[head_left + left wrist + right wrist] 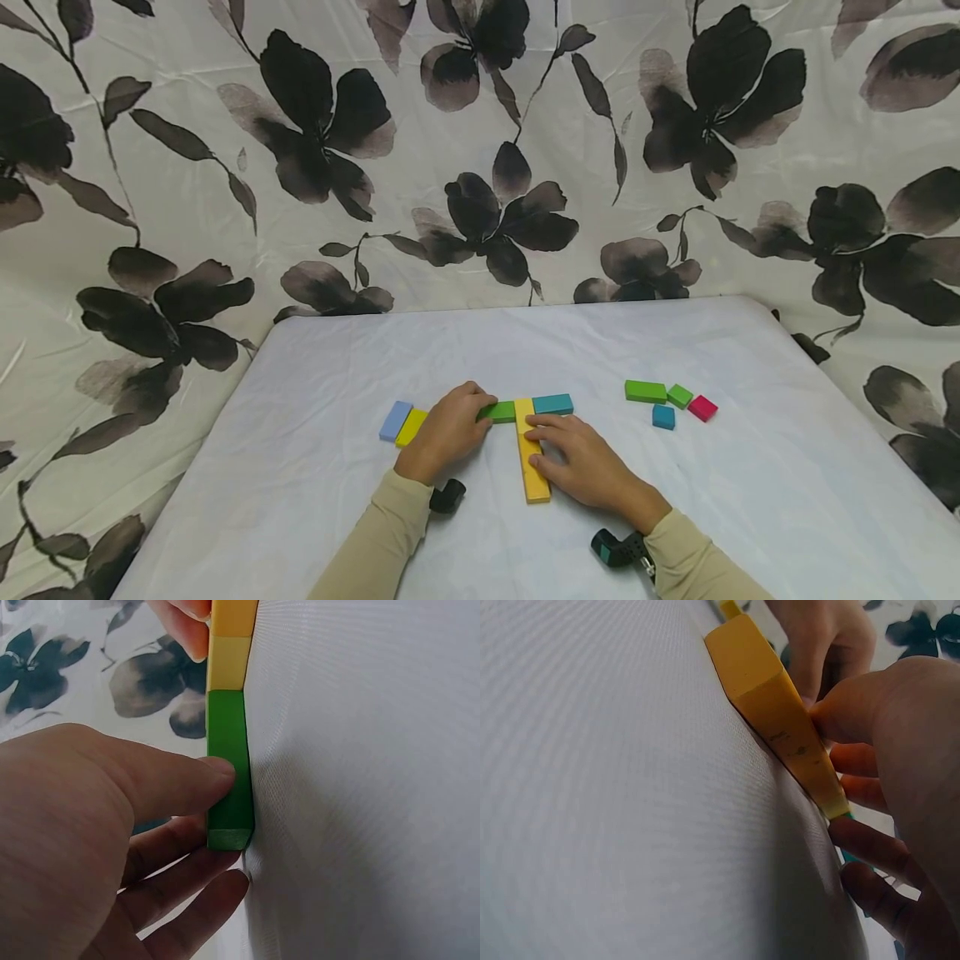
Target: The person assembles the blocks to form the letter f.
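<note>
My left hand (447, 423) pinches a long green block (227, 750), thumb on its near side and fingers behind it. The green block's right end meets the far part of a long orange-yellow block (529, 458), which lies lengthwise toward me. My right hand (588, 458) is at this block's right side, its thumb and fingertips touching the block and the other fingers spread behind. Beyond the far end on the right lies a teal block (552, 404), in line with the green one. Part of the green block is hidden under my left fingers.
Left of my left hand, a light blue block (395, 421) lies against a yellow block (411, 427), partly covered by the hand. At the right are a green block (645, 391), a small green block (679, 396), a blue cube (663, 417) and a red cube (702, 407). White cloth (300, 500) covers the table.
</note>
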Action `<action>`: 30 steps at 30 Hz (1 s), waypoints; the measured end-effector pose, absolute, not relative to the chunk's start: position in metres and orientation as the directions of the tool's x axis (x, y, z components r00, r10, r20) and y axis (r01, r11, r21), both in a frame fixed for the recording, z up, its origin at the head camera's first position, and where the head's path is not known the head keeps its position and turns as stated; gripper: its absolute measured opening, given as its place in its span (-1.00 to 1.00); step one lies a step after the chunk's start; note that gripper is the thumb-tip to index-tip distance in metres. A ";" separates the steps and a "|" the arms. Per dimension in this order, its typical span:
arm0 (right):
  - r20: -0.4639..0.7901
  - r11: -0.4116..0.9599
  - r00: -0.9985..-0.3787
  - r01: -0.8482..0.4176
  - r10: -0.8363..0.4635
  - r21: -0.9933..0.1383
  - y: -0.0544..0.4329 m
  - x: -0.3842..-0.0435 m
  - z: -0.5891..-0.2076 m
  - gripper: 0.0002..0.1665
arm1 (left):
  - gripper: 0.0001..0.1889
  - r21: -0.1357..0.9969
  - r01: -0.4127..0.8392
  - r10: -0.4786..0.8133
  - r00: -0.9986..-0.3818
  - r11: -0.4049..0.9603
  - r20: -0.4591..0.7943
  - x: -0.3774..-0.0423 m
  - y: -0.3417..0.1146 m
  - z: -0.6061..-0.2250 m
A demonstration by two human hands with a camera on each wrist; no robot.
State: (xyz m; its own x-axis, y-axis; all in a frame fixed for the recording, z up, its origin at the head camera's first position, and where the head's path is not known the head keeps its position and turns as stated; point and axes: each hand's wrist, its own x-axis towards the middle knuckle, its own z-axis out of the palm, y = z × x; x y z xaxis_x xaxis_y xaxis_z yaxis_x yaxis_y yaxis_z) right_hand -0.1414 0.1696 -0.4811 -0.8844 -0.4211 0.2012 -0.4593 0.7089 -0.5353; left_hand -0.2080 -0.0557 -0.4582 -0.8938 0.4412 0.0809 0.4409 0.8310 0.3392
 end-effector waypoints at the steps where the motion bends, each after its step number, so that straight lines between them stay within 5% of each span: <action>1: 0.199 0.710 -0.885 -0.458 -0.421 -0.535 0.169 -0.141 -0.481 -0.55 | -0.64 0.340 0.442 0.442 -0.893 0.830 0.082 -0.208 -0.056 -0.458; 30: 0.206 0.703 -0.878 -0.472 -0.433 -0.533 0.170 -0.142 -0.480 -0.55 | -0.76 0.417 0.467 0.353 -0.878 0.780 0.324 -0.194 -0.119 -0.452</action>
